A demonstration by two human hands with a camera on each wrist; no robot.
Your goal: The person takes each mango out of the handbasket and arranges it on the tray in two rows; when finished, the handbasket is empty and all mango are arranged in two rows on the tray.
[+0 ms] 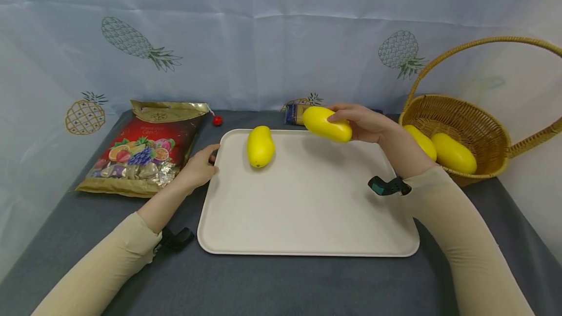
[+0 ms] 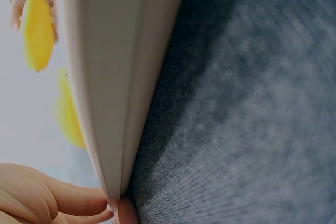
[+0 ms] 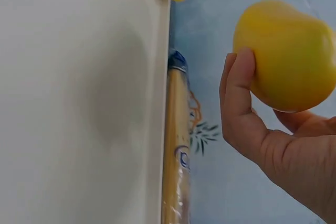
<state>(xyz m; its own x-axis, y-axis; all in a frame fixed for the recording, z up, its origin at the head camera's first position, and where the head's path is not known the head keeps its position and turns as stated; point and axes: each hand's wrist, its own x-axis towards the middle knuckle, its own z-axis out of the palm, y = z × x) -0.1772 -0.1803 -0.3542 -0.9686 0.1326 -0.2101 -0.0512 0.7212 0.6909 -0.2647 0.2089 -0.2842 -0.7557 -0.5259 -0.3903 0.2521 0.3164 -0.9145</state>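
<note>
My right hand [image 1: 361, 120] grips a yellow mango [image 1: 327, 124] above the far edge of a cream tray [image 1: 307, 208]. In the right wrist view the thumb and fingers curl round this mango [image 3: 286, 56]. A second mango [image 1: 261, 147] lies on the tray near its far left corner. At the tray's left side is my left hand [image 1: 197, 168]. The left wrist view shows its fingers [image 2: 79, 199] pinching the tray's rim [image 2: 123, 103], with digits on both sides of it.
A wicker basket [image 1: 487, 135] with a tall handle holds more mangoes [image 1: 454, 153] at the right. To the left lies a red and gold candy bag [image 1: 145, 150]. Behind the tray is a long packet of pasta-like sticks [image 3: 176, 129], close to the hanging cloth [image 1: 272, 52].
</note>
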